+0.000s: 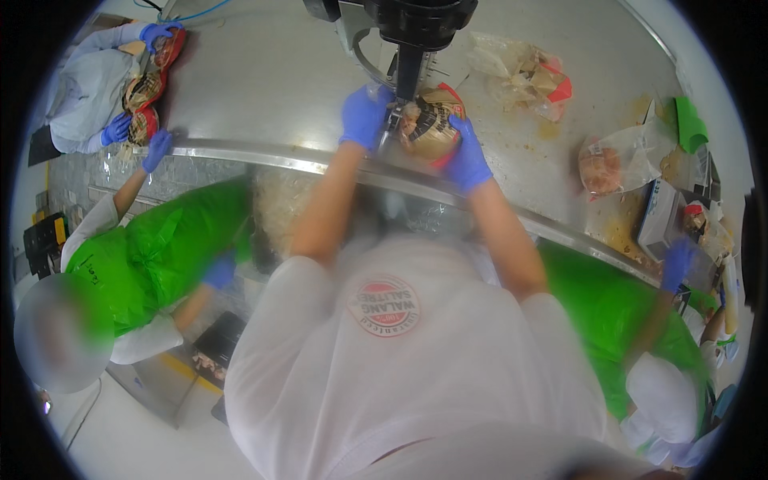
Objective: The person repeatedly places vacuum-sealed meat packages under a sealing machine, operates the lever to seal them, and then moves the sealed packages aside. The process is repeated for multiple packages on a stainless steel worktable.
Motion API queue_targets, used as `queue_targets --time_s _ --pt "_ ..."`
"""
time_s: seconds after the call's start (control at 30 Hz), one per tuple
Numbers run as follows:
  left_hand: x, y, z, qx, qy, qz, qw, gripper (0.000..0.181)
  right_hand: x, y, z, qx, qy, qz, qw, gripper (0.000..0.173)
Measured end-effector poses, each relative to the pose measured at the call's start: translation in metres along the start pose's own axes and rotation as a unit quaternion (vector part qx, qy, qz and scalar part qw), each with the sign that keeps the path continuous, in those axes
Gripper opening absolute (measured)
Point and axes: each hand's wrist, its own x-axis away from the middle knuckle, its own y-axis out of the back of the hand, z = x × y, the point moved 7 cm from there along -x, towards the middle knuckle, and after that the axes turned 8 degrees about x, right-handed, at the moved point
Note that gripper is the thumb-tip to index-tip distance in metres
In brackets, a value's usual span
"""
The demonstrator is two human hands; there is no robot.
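In blue gloves, both my hands are at a clipping machine with a black head (417, 24) that stands over the steel table. My right hand (470, 153) grips the near right side of a rounded ham-like product in a gold, black and red printed bag (437, 129). The bag's gathered neck (410, 111) points left and lies against the machine's metal jaw (393, 117). On the other side of that jaw, my left hand (364, 117) is curled close to the metal. Its fingertips are hidden, and what it grips is unclear.
Crumpled printed bags (534, 78) lie on the steel table (258, 78) to the right. Beyond them are a clear bag with a meat piece (602, 165) and a scale (659, 210). Green-aproned co-workers (150, 252) flank me. Another person handles bagged products (144, 90) at far left.
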Motion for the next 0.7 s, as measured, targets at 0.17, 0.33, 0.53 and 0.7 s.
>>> queue_targets --time_s 0.17,0.33,0.53,0.7 --pt "0.006 0.003 -0.014 0.039 -0.042 -0.015 0.998 0.026 0.017 -0.034 0.011 -0.056 -0.118 0.071 0.989 0.05" --pt "0.053 -0.008 -0.037 0.219 -0.039 0.153 0.963 0.013 0.031 -0.007 0.024 0.061 -0.064 0.115 0.989 0.05" --pt "0.091 0.082 -0.081 0.37 -0.055 -0.017 0.927 0.022 0.086 -0.072 0.109 0.237 0.12 0.041 0.963 0.058" --pt "0.069 0.179 -0.117 -0.112 -0.205 -0.137 0.963 0.026 0.217 0.036 0.242 0.263 0.613 -0.457 0.588 0.08"
